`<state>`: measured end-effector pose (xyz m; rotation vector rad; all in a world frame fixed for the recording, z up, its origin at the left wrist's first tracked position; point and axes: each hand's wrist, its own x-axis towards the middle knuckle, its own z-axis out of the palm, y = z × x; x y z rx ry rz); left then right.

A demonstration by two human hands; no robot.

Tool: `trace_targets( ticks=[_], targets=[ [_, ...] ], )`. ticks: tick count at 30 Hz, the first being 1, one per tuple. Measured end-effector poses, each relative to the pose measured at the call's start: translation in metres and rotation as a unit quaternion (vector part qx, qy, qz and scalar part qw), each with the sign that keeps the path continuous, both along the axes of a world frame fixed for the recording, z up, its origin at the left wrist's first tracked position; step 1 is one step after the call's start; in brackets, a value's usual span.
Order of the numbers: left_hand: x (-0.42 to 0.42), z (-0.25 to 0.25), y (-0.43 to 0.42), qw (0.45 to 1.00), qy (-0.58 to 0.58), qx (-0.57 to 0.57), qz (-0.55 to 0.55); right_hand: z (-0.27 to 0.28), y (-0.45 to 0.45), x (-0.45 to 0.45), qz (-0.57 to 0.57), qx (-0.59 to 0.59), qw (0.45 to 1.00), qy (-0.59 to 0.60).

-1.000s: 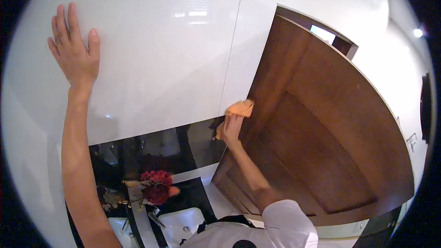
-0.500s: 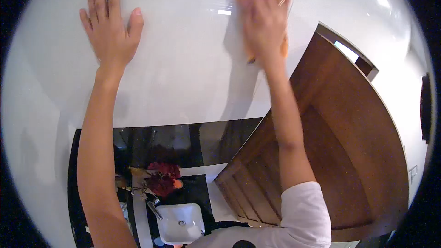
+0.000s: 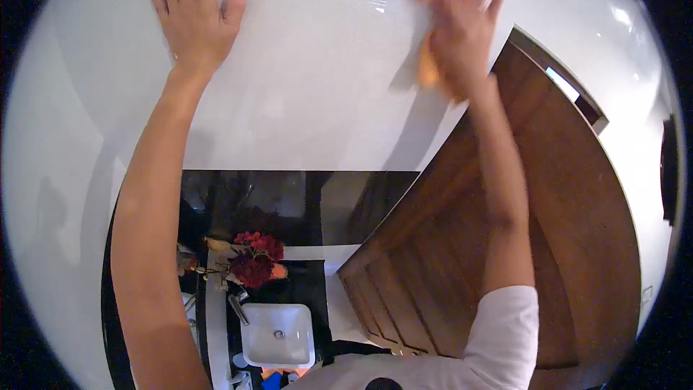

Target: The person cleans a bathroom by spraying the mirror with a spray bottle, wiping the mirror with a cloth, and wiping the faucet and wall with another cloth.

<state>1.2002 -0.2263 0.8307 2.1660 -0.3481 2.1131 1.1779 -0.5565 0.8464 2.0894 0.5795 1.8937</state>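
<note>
My left hand (image 3: 195, 25) lies flat on the white glossy wall panel (image 3: 303, 87), fingers spread and pointing up, holding nothing. Higher on the right, my right hand (image 3: 462, 40) presses an orange cloth (image 3: 429, 65) against the same surface. The cloth sticks out above and to the left of that hand, and both are smeared by motion. Part of the cloth is hidden under the palm and fingers.
A brown wooden door (image 3: 447, 245) stands along the right side. Far below are a white sink (image 3: 281, 354) with a faucet (image 3: 237, 309), red flowers (image 3: 253, 267) and a black tile band (image 3: 289, 202). Light reflects off the wall at upper right.
My right hand has slid to the right and slightly down with the cloth. In the view my left hand sits farther right and higher, still flat; the camera view has shifted too.
</note>
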Motion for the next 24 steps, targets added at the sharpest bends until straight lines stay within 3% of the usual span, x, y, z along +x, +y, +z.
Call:
trace_targets(
  ticks=[2,4,6,7,8,10,11,12,13,15,16,18,19,20,21,24],
  targets=[
    [-0.002,0.001,-0.001,1.000,-0.002,-0.007,0.003,0.049,0.005,-0.006,0.167,0.091,0.980,0.059],
    [-0.005,-0.002,0.004,1.000,0.004,-0.012,-0.001,0.034,0.015,-0.005,0.173,0.118,0.976,0.066],
    [0.001,-0.004,0.006,1.000,-0.018,-0.004,-0.001,-0.015,0.015,0.004,0.075,0.046,0.994,-0.067],
    [0.002,-0.002,0.006,0.999,-0.044,0.004,0.003,-0.059,0.013,0.001,0.040,0.024,0.999,-0.008],
    [0.000,-0.003,0.006,0.999,-0.044,0.006,0.002,-0.111,0.019,-0.009,-0.152,-0.002,0.983,0.105],
    [-0.005,-0.005,0.005,0.999,-0.031,0.001,0.017,-0.269,-0.021,0.000,0.051,-0.062,0.973,0.218],
    [-0.005,-0.006,0.004,0.999,-0.032,0.001,0.015,-0.286,-0.017,-0.030,-0.046,-0.087,0.810,0.578],
    [-0.005,-0.003,0.004,0.997,-0.072,0.015,-0.002,-0.349,-0.040,-0.030,-0.037,-0.274,0.875,0.397],
    [-0.005,-0.002,0.003,0.994,-0.107,0.032,-0.020,-0.381,-0.047,-0.027,-0.029,-0.260,0.895,0.361],
    [-0.009,-0.001,0.002,0.993,-0.108,0.034,-0.020,-0.384,-0.050,-0.029,-0.020,-0.238,0.915,0.326],
    [-0.010,-0.001,0.001,0.993,-0.109,0.031,-0.020,-0.381,-0.059,-0.031,-0.058,-0.126,0.926,0.351],
    [-0.011,0.000,-0.005,0.994,-0.107,0.030,-0.016,-0.339,-0.068,-0.029,-0.049,0.132,0.955,0.261],
    [-0.013,0.000,-0.004,0.994,-0.101,0.029,-0.010,-0.317,-0.073,-0.028,-0.015,0.256,0.944,0.206],
    [-0.013,0.000,-0.004,0.994,-0.102,0.032,-0.010,-0.301,-0.076,-0.022,0.062,0.416,0.884,0.205],
    [-0.013,0.000,-0.004,0.995,-0.100,0.023,-0.005,-0.275,-0.067,-0.019,-0.018,0.287,0.956,0.062],
    [-0.017,0.001,-0.006,0.995,-0.097,0.012,0.001,-0.250,-0.013,-0.004,-0.063,0.353,0.934,-0.007]
  ],
)
